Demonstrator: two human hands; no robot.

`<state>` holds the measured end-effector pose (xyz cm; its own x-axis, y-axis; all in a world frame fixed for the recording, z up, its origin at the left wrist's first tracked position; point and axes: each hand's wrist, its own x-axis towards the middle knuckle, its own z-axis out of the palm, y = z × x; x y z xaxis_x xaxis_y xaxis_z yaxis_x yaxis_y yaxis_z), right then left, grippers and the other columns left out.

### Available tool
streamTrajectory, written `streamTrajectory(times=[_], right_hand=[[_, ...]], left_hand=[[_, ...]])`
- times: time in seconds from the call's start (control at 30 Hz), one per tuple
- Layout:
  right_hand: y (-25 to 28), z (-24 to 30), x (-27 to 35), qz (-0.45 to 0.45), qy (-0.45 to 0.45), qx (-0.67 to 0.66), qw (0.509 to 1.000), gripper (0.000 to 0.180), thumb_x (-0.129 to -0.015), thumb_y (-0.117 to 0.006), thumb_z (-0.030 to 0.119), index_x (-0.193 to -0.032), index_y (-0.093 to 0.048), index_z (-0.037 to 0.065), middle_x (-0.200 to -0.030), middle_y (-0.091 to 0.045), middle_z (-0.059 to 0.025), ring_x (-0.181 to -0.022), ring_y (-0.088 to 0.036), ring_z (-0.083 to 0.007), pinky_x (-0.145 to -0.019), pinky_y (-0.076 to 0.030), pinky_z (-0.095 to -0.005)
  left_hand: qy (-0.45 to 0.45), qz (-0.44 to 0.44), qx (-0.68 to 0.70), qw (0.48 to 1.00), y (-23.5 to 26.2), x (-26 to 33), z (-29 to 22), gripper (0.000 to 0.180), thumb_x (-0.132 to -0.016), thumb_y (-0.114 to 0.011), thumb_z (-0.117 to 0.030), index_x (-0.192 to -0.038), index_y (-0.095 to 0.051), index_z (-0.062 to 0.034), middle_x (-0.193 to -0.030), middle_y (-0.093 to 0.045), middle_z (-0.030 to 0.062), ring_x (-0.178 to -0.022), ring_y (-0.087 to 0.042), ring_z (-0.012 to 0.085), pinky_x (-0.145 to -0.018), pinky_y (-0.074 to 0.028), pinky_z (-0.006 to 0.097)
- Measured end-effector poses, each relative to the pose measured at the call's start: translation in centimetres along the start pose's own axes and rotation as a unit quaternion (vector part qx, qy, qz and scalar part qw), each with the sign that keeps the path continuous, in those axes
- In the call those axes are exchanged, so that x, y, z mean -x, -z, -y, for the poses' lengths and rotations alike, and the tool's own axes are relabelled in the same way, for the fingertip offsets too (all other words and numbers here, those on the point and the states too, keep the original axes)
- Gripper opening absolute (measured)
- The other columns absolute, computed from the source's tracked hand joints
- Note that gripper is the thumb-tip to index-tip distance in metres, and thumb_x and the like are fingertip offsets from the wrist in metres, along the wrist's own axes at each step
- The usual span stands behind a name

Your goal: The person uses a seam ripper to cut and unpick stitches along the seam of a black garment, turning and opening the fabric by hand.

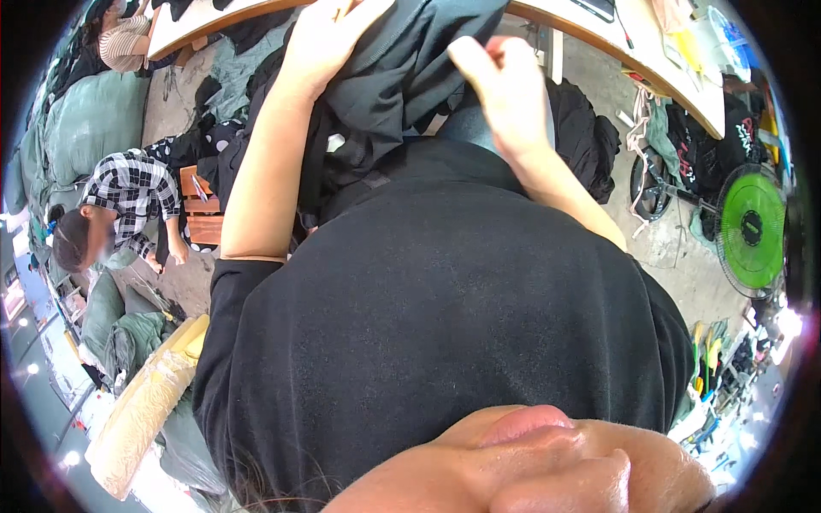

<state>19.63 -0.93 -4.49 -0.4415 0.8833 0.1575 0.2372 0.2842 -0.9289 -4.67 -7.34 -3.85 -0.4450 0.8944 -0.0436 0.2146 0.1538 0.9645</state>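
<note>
A dark grey-blue cloth (pixel 410 73) hangs in folds from the upper edge of the view, over my lap. At its left side my left hand (pixel 329 38) grips it, the thumb lying across the fabric and the fingertips partly cut off by the picture's edge. My right hand (pixel 511 90) is raised at the cloth's right side. Its thumb stands apart from the loosely bent fingers, and no thing shows between them. The bent fingertips are partly hidden.
A curved table edge (pixel 654 98) runs along the top. Right stands a green fan (pixel 752 227); black fabric (pixel 586 141) lies beside me. At left are a person in a checked shirt (pixel 137 192), large stuffed sacks (pixel 98 115) and a wrapped roll (pixel 141 410).
</note>
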Motion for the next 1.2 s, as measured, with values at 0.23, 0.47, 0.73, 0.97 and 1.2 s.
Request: streamTrajectory(times=[0.23, 0.47, 0.73, 0.97, 1.2], right_hand=[[-2.9, -3.2, 1.1, 0.18, -0.164, -0.387, 0.889, 0.029, -0.102, -0.068, 0.024, -0.117, -0.062, 0.0, -0.115, -0.067, -0.0091, -0.108, -0.063, -0.018, -0.1, -0.049, -0.0372], [3.2, -6.1, -1.2, 0.115, -0.192, -0.288, 0.931, 0.028, -0.1, -0.07, 0.029, -0.108, -0.071, 0.002, -0.105, -0.072, -0.0103, -0.105, -0.068, -0.018, -0.093, -0.051, -0.0306], [5.5, -2.2, -1.0, -0.064, 0.205, 0.079, 0.974, 0.014, -0.085, -0.083, 0.01, -0.096, -0.074, 0.006, -0.088, -0.07, -0.0045, -0.079, -0.066, -0.0123, -0.073, -0.053, -0.0271], [0.5, 2.3, 2.6, 0.276, -0.076, -0.152, 0.946, 0.023, -0.092, -0.08, 0.018, -0.107, -0.075, 0.002, -0.094, -0.075, -0.0041, -0.085, -0.069, -0.0087, -0.08, -0.055, -0.0244], [-2.6, 3.1, 4.0, 0.231, -0.104, -0.253, 0.934, 0.019, -0.088, -0.085, 0.012, -0.094, -0.069, 0.003, -0.084, -0.065, 0.0019, -0.077, -0.059, -0.0046, -0.07, -0.05, -0.0221]], left_hand=[[0.05, 0.104, 0.053, 0.992, 1.3, 3.0, -0.6, 0.023, -0.091, -0.076, -0.028, -0.102, -0.078, -0.0073, -0.072, -0.059, -0.0052, -0.054, -0.042, 0.0022, -0.048, -0.03, 0.02], [-0.01, 0.152, 0.178, 0.972, 1.8, 5.7, -2.3, 0.005, -0.096, -0.068, -0.007, -0.101, -0.066, -0.0059, -0.073, -0.052, -0.0072, -0.054, -0.039, -0.001, -0.049, -0.03, 0.019], [0.033, 0.132, 0.327, 0.935, -1.2, 6.2, 1.3, 0.02, -0.095, -0.064, -0.015, -0.112, -0.063, -0.0045, -0.077, -0.058, -0.0033, -0.054, -0.046, 0.0042, -0.052, -0.039, 0.021], [0.096, 0.137, 0.575, 0.801, -2.2, 7.1, -0.6, 0.032, -0.099, -0.051, -0.021, -0.122, -0.063, -0.0008, -0.07, -0.058, -0.0026, -0.047, -0.043, 0.004, -0.042, -0.039, 0.018], [0.201, 0.006, 0.557, 0.806, -1.1, 8.3, -2.0, 0.017, -0.091, -0.065, -0.024, -0.106, -0.066, -0.0178, -0.069, -0.056, -0.0061, -0.042, -0.039, 0.0087, -0.041, -0.035, 0.023]])
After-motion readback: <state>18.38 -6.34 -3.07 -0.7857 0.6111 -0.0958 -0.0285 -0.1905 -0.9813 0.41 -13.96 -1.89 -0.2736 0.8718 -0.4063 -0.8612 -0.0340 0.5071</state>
